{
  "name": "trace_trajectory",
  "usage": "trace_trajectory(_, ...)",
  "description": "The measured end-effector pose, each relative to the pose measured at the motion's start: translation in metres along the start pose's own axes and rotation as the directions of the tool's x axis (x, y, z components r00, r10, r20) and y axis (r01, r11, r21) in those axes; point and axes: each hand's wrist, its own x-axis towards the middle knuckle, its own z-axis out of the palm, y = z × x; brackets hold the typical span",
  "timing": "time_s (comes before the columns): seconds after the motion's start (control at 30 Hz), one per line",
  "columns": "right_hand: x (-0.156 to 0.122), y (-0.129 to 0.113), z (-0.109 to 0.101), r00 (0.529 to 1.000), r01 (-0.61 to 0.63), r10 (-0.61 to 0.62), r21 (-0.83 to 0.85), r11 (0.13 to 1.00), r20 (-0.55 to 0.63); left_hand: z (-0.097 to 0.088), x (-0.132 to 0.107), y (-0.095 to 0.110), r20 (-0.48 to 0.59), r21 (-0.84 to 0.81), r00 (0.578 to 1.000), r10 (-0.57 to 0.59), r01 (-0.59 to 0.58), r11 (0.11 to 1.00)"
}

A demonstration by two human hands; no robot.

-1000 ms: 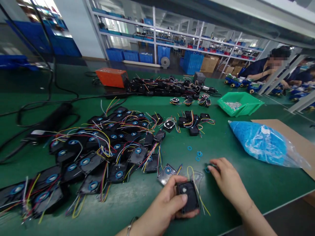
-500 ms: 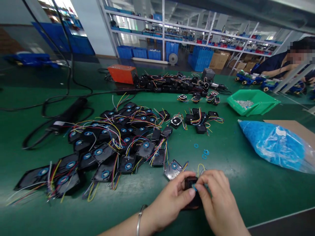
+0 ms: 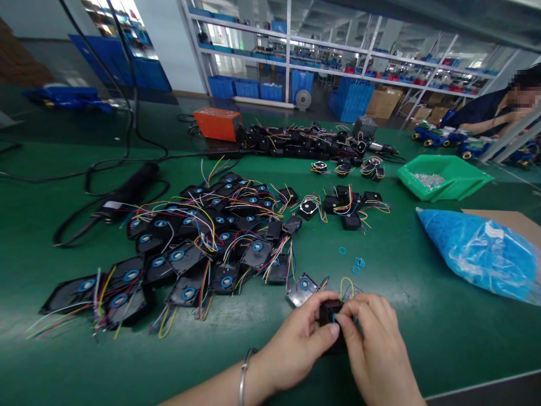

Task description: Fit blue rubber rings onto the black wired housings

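Note:
My left hand [image 3: 298, 344] is closed around a small black wired housing [image 3: 332, 345], its thumb lying across the top face. Against that face, the fingertips of my right hand [image 3: 374, 332] pinch a blue rubber ring [image 3: 335, 318], mostly covered by my fingers. A yellow wire [image 3: 346, 280] loops out behind the housing. Just beyond my left fingers lies another black housing [image 3: 302, 290] with a blue ring on it. Several loose blue rings [image 3: 359, 262] rest on the green tabletop farther forward.
Many wired black housings [image 3: 186, 259] with blue rings spread across the left. A clear bag of blue rings [image 3: 482, 254] and a green bin [image 3: 448, 177] of small metal parts stand right. Behind are an orange box [image 3: 217, 124] and a black corded tool [image 3: 131, 189]. A person sits far right.
The camera view has swung slightly left, so the table items appear shifted right. Both hands stay at the housing, the right fingertips still pressed to its top around the blue ring.

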Motion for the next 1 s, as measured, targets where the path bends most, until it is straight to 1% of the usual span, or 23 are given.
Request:
trace_trajectory(0.17,0.001,-0.001,0.002,1.000,-0.004,0.004,0.014,1.000,-0.008,-0.001,0.000,0.000,-0.010,0.106,1.000,0.022,-0.020,0.994)
trace_trajectory(0.23,0.000,-0.002,0.003,1.000,-0.015,0.015,0.025,1.000,-0.007,-0.001,-0.001,-0.001,-0.013,0.173,0.999,0.033,-0.031,0.984)
trace_trajectory(0.33,0.000,-0.001,0.003,0.997,-0.075,0.074,0.094,0.993,0.018,-0.001,-0.002,-0.001,-0.027,0.294,0.998,0.055,-0.044,0.955)
trace_trajectory(0.4,0.001,0.001,0.002,0.988,-0.152,0.148,0.192,0.970,0.035,0.000,-0.004,-0.001,-0.031,0.358,0.997,0.065,-0.050,0.932)
trace_trajectory(0.43,0.002,0.002,0.001,0.980,-0.198,0.190,0.251,0.948,0.059,0.000,-0.006,-0.001,-0.027,0.385,0.997,0.070,-0.054,0.921)
trace_trajectory(0.5,0.004,0.004,-0.002,0.959,-0.278,0.237,0.368,0.887,0.154,0.000,-0.008,0.001,-0.005,0.424,0.996,0.089,-0.079,0.902)
trace_trajectory(0.57,0.005,0.005,-0.005,0.937,-0.320,0.214,0.435,0.842,0.275,0.001,-0.010,0.002,0.019,0.434,0.994,0.104,-0.102,0.895)
trace_trajectory(0.63,0.005,0.005,-0.007,0.929,-0.308,0.172,0.426,0.851,0.328,0.001,-0.012,0.003,0.037,0.420,0.996,0.086,-0.094,0.903)
trace_trajectory(0.73,0.007,0.001,-0.011,0.935,-0.247,0.136,0.327,0.912,0.327,0.002,-0.014,0.001,0.052,0.374,0.998,0.039,-0.055,0.926)
trace_trajectory(0.83,0.012,0.000,-0.019,0.929,-0.196,0.083,0.292,0.936,0.360,0.005,-0.013,-0.002,0.055,0.247,0.998,0.033,-0.046,0.968)
trace_trajectory(0.9,0.017,0.002,-0.028,0.909,-0.163,0.026,0.297,0.941,0.417,0.006,-0.011,-0.004,0.024,0.135,0.999,0.033,-0.036,0.990)
trace_trajectory(0.97,0.023,0.007,-0.035,0.879,-0.136,-0.026,0.304,0.943,0.476,0.007,-0.009,-0.005,-0.033,0.034,0.999,0.027,-0.026,0.999)
trace_trajectory(1.0,0.027,0.011,-0.036,0.867,-0.142,-0.035,0.313,0.939,0.497,0.007,-0.008,-0.005,-0.063,-0.019,0.998,0.023,-0.024,1.000)
